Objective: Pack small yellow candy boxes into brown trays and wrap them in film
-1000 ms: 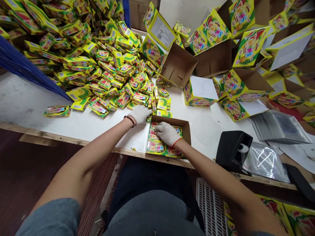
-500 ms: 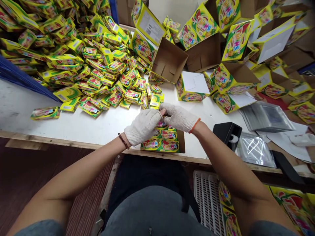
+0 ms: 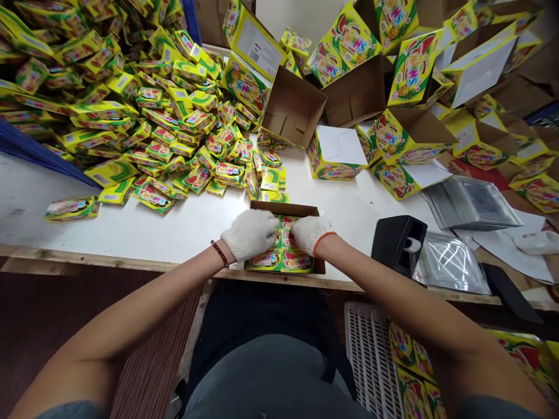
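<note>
An open cardboard carton (image 3: 283, 208) lies at the table's front edge, with rows of small yellow-green "Twins" boxes (image 3: 297, 262) inside. My left hand (image 3: 253, 234), in a white knit glove, reaches over the carton's left side. Its fingers are curled down onto the small boxes. From the right, my right hand (image 3: 311, 233), gloved alike with an orange cuff edge, has its fingers bent and pressed onto small boxes near the carton's middle. Both hands' fingertips are partly hidden among the boxes. Several loose small boxes (image 3: 274, 179) lie just behind the carton.
A large heap of small boxes (image 3: 174, 116) covers the back left, beside a blue panel (image 3: 48, 154). Printed display cartons (image 3: 338, 152) are stacked at the back right. To the right are a black tape dispenser (image 3: 395, 241) and clear plastic sheets (image 3: 454, 265). A white crate (image 3: 371, 355) is below.
My hands have parted from their meeting point behind the carton and come down onto the boxes inside it. The carton's back edge now shows. The view has shifted slightly.
</note>
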